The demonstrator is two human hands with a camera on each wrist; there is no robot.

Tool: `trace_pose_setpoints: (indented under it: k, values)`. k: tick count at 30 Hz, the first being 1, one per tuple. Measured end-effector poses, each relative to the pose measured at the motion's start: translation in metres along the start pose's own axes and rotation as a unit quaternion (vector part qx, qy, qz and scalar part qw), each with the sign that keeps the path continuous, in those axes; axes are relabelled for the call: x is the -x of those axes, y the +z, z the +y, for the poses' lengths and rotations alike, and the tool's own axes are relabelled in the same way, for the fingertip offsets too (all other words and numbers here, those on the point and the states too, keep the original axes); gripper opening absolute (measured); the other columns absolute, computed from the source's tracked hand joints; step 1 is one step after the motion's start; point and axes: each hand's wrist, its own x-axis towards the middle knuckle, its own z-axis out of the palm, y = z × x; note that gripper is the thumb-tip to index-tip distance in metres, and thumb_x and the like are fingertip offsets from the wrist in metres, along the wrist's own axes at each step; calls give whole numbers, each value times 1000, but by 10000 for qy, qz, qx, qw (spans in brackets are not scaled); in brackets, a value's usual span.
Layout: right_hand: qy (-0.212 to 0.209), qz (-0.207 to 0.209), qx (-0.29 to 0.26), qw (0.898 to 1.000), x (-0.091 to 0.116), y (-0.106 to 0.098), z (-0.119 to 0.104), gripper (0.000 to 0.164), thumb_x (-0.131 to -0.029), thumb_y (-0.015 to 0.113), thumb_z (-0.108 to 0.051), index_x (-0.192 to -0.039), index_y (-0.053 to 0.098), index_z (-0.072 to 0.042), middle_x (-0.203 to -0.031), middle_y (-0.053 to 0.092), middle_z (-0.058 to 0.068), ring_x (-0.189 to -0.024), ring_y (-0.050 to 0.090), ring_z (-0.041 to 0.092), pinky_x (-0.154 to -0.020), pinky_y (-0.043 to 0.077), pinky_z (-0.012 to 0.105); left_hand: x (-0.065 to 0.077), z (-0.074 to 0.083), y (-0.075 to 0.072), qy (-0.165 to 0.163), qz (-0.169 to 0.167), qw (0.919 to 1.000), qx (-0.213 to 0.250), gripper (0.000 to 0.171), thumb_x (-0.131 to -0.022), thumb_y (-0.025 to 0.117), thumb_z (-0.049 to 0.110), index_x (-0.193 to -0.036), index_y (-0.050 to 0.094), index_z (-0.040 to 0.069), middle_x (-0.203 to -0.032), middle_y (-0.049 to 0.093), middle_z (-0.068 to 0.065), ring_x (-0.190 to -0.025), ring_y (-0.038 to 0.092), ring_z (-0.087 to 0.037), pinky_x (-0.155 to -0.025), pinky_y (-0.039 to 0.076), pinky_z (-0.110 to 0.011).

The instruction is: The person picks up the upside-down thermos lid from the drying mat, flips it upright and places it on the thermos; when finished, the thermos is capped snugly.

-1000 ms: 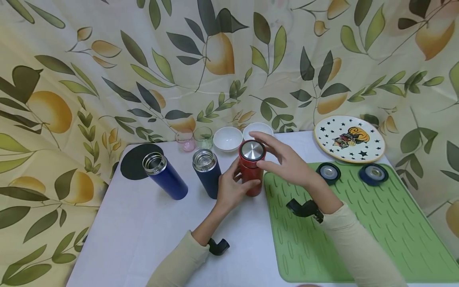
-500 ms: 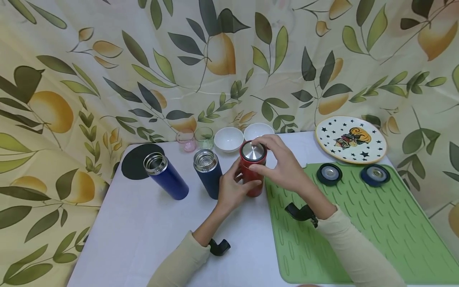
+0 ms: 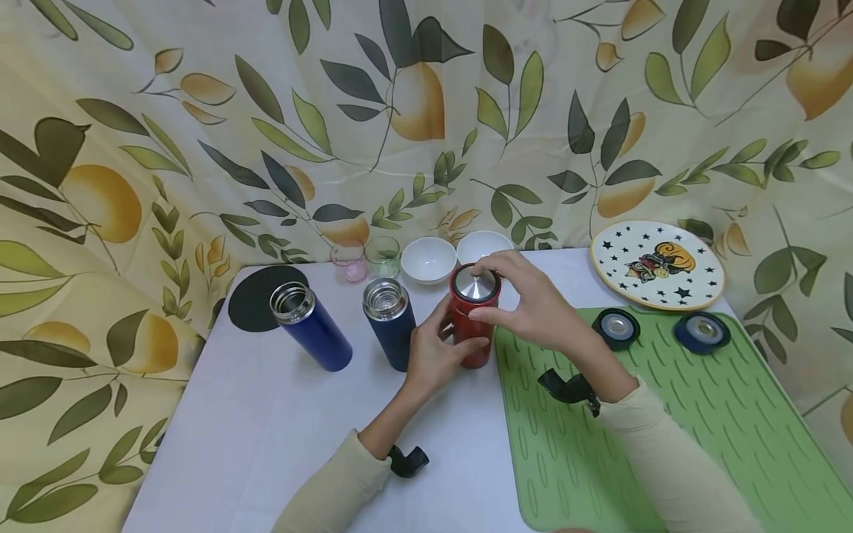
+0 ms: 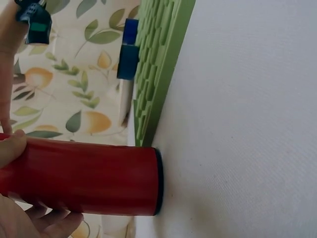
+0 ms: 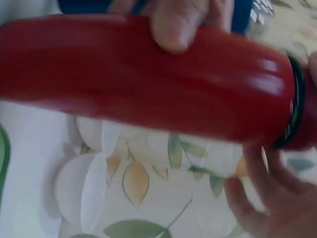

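Note:
A red vacuum flask (image 3: 476, 358) stands upright on the white table, left of the green mat. My left hand (image 3: 435, 352) grips its body from the left, thumb across the front, also seen in the left wrist view. At the top, my right hand (image 3: 540, 307) holds the flask's steel-topped lid (image 3: 475, 285) between thumb and fingers. A dark ring separates lid and body in the right wrist view. Beside my left hand stands a navy flask (image 3: 392, 337) without a lid. Farther left is a lidless blue flask (image 3: 315, 333).
Two lids, one black (image 3: 616, 326) and one dark blue (image 3: 703, 331), lie on the green mat (image 3: 600, 459). Behind are two white bowls (image 3: 429, 260), a pink glass (image 3: 350, 260), a green glass (image 3: 383, 257), a star-patterned plate (image 3: 620, 255) and a black round mat (image 3: 256, 300).
My right hand has shifted left onto the red flask's lid, its fingers now closer round the rim. My left hand keeps its grip on the body.

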Motion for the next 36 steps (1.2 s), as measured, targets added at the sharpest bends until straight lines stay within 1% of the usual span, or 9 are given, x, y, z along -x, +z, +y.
trace_pose_setpoints:
  k: [2, 5, 9, 13, 20, 23, 27, 32, 36]
  values:
    - [74, 131, 315, 9994, 1, 3, -4, 55, -76, 73, -40, -122, 51, -22, -120, 48, -5, -108, 46, 11, -88, 45, 38, 0, 0, 0, 0, 13, 10000, -14, 78, -72, 77, 34, -138, 35, 37, -126, 52, 12, -109, 54, -9, -87, 48, -32]
    - [227, -36, 276, 9994, 1, 0, -9, 62, -76, 72, -43, -130, 45, -25, -125, 46, -4, -109, 46, 11, -89, 45, 40, 1, 0, 0, -15, 50, 10000, 2, 79, -71, 77, 35, -138, 35, 36, -126, 53, 11, -109, 54, -9, -87, 49, -31]
    - [121, -820, -473, 9954, -5, -12, -8, 65, -83, 69, -29, -139, 36, -29, -135, 42, -6, -119, 43, 13, -96, 41, 43, 0, 0, 0, -3, 51, 10000, 30, 80, -71, 78, 32, -139, 36, 32, -125, 54, 8, -108, 55, -11, -87, 49, -31]
    - [-96, -1270, -905, 9877, -9, -18, -3, 54, -87, 64, -16, -136, 44, -24, -137, 42, -6, -127, 36, 13, -100, 36, 43, 1, 8, -2, 16, 66, 10000, 64, 79, -71, 79, 22, -139, 38, 24, -124, 56, 1, -107, 56, -15, -87, 49, -34]
    - [-28, -250, 256, 9994, -3, -5, -10, 51, -77, 74, -30, -122, 52, -20, -123, 49, -4, -113, 45, 12, -91, 44, 37, 4, 36, -9, -9, 24, 10000, 40, 76, -73, 78, 12, -139, 40, 16, -127, 55, -3, -109, 56, -19, -88, 49, -36]
    - [95, -140, 450, 9988, -2, -1, -13, 55, -77, 73, -36, -124, 49, -20, -123, 47, -3, -111, 45, 13, -90, 45, 39, 5, 39, -10, -9, 42, 10000, 27, 75, -73, 77, 13, -138, 40, 16, -127, 55, -2, -109, 56, -20, -88, 49, -36]
    - [150, -690, -249, 9972, -4, -10, -10, 60, -82, 70, -32, -135, 42, -26, -130, 45, -6, -116, 45, 12, -93, 43, 40, 5, 39, -10, 15, 33, 10000, 28, 75, -73, 78, 13, -138, 41, 14, -125, 56, -5, -108, 56, -21, -87, 49, -37]
    - [-269, -1541, -1222, 9801, -11, -23, 1, 60, -85, 63, -6, -139, 40, -18, -136, 44, -2, -124, 41, 17, -98, 38, 44, 4, 39, -9, 46, 9, 10000, 62, 75, -72, 79, 12, -137, 41, 14, -122, 57, -6, -107, 57, -22, -86, 49, -37]
    - [-199, -1469, -1208, 9816, -12, -22, 4, 52, -85, 65, -9, -133, 47, -19, -135, 45, -3, -123, 41, 15, -97, 40, 41, 4, 38, -9, 29, -1, 10000, 69, 75, -72, 78, 12, -137, 41, 14, -123, 57, -5, -108, 56, -21, -87, 49, -37]
